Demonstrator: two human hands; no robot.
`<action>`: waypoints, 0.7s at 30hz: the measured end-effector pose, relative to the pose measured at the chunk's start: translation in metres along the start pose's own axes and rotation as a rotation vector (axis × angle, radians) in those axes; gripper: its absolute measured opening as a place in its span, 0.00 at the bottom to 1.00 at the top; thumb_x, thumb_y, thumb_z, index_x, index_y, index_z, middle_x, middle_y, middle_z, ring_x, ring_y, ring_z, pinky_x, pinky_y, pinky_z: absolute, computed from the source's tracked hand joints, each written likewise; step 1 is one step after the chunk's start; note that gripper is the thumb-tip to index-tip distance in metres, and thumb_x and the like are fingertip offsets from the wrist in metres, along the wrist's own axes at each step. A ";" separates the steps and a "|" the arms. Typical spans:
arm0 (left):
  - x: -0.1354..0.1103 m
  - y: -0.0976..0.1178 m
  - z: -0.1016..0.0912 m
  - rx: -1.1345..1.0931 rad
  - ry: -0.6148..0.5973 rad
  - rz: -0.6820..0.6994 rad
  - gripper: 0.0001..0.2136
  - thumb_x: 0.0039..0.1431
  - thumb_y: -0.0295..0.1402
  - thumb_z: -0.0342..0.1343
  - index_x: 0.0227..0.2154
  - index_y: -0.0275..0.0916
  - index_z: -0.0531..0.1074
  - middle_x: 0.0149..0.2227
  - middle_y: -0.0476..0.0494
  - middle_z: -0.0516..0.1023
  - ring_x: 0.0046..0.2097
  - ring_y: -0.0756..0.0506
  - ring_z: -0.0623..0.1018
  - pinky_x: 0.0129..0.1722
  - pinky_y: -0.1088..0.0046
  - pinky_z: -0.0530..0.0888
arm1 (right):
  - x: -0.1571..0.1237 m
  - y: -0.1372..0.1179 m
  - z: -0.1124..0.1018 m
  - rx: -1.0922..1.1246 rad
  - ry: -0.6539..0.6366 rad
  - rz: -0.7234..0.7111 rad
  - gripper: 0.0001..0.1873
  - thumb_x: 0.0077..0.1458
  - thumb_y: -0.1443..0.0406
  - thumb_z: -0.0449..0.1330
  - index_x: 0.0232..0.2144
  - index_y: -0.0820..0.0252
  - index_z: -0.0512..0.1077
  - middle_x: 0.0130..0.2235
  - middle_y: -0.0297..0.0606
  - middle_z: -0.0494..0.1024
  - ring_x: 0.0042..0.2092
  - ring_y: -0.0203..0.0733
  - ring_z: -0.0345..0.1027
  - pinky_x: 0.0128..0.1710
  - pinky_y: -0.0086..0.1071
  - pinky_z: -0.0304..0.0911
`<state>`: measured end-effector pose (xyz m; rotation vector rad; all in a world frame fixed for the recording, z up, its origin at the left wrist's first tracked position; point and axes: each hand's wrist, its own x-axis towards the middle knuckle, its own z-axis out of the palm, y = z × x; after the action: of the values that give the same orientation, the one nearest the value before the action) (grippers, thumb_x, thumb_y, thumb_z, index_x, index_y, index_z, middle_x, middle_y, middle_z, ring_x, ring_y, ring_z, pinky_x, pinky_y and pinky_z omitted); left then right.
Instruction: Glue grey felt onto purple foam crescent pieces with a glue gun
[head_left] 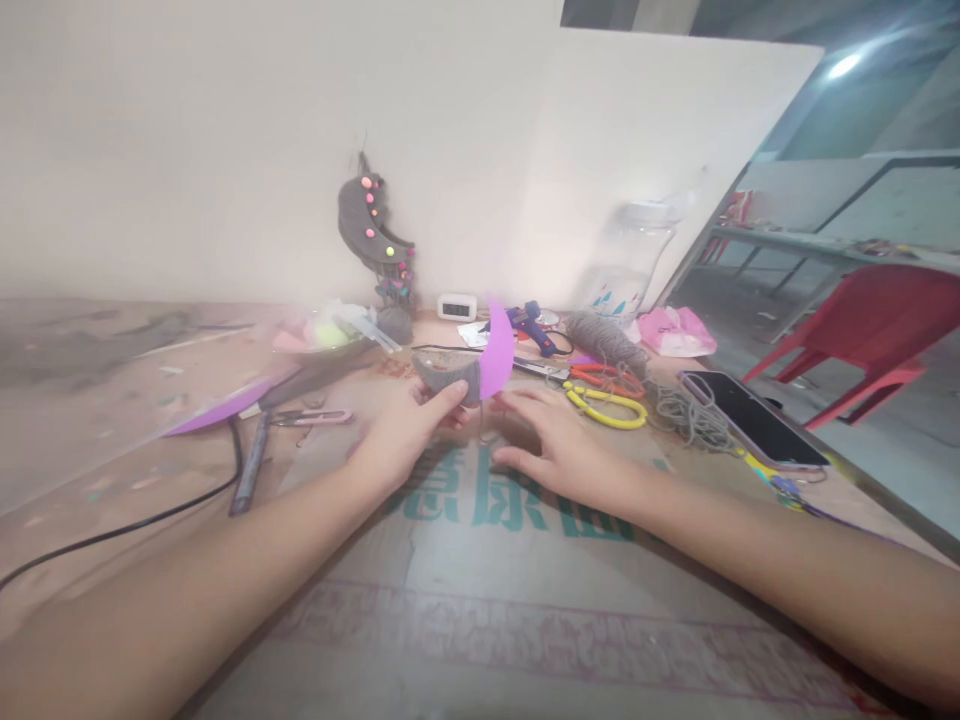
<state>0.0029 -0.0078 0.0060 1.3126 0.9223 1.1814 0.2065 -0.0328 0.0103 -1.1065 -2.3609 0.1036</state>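
My left hand pinches a crescent-shaped cutout between thumb and fingers. Grey yarn is wound around the crescent's left and lower part, while its upright right end is bare purple. A strand of grey yarn hangs beneath it. Just right of the crescent, my right hand has its fingers stretched and the thumb apart, with nothing visible held; whether a fingertip touches the strand I cannot tell. Beyond the hands, yellow-handled scissors and a blue glue gun lie on the table.
A yarn-covered moon ornament hangs on the wall. Grey yarn and a phone lie right, a clear bottle behind. Left are pink thread snips, a marker and a black cable. Cardboard covers the front.
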 end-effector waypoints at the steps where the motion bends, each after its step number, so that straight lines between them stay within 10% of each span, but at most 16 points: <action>1: 0.000 0.000 0.000 0.024 0.000 0.007 0.15 0.51 0.43 0.60 0.34 0.34 0.71 0.26 0.49 0.75 0.29 0.51 0.74 0.32 0.75 0.72 | 0.000 -0.002 0.000 0.015 -0.034 -0.032 0.24 0.55 0.57 0.59 0.51 0.60 0.66 0.51 0.47 0.72 0.55 0.49 0.63 0.59 0.53 0.49; 5: 0.000 0.001 0.001 0.151 0.006 0.021 0.16 0.52 0.44 0.58 0.32 0.34 0.72 0.26 0.46 0.76 0.30 0.48 0.76 0.34 0.72 0.72 | -0.001 -0.010 -0.003 0.063 -0.075 -0.138 0.10 0.60 0.65 0.54 0.43 0.56 0.71 0.41 0.38 0.78 0.44 0.41 0.71 0.62 0.56 0.39; 10: -0.001 0.001 0.002 0.177 -0.017 0.026 0.16 0.51 0.45 0.58 0.31 0.34 0.71 0.26 0.46 0.76 0.30 0.47 0.76 0.33 0.71 0.73 | -0.007 -0.017 -0.003 0.100 -0.087 -0.248 0.08 0.60 0.65 0.53 0.40 0.59 0.70 0.36 0.38 0.77 0.39 0.39 0.70 0.51 0.43 0.60; 15: -0.003 0.002 0.001 0.199 -0.001 0.058 0.16 0.52 0.44 0.58 0.32 0.34 0.71 0.27 0.45 0.77 0.30 0.47 0.76 0.33 0.71 0.73 | -0.011 -0.015 -0.001 0.200 -0.115 0.065 0.13 0.55 0.59 0.60 0.38 0.60 0.64 0.30 0.34 0.72 0.28 0.35 0.65 0.28 0.29 0.62; 21: -0.003 0.004 0.002 0.275 -0.022 0.103 0.13 0.52 0.41 0.57 0.27 0.34 0.73 0.27 0.45 0.78 0.31 0.47 0.76 0.35 0.70 0.73 | -0.002 0.000 0.002 0.270 -0.042 0.175 0.29 0.52 0.61 0.62 0.54 0.58 0.59 0.35 0.35 0.74 0.27 0.33 0.64 0.27 0.28 0.60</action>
<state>0.0038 -0.0114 0.0093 1.6064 1.0381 1.1443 0.2064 -0.0338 0.0073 -1.1819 -2.2010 0.4975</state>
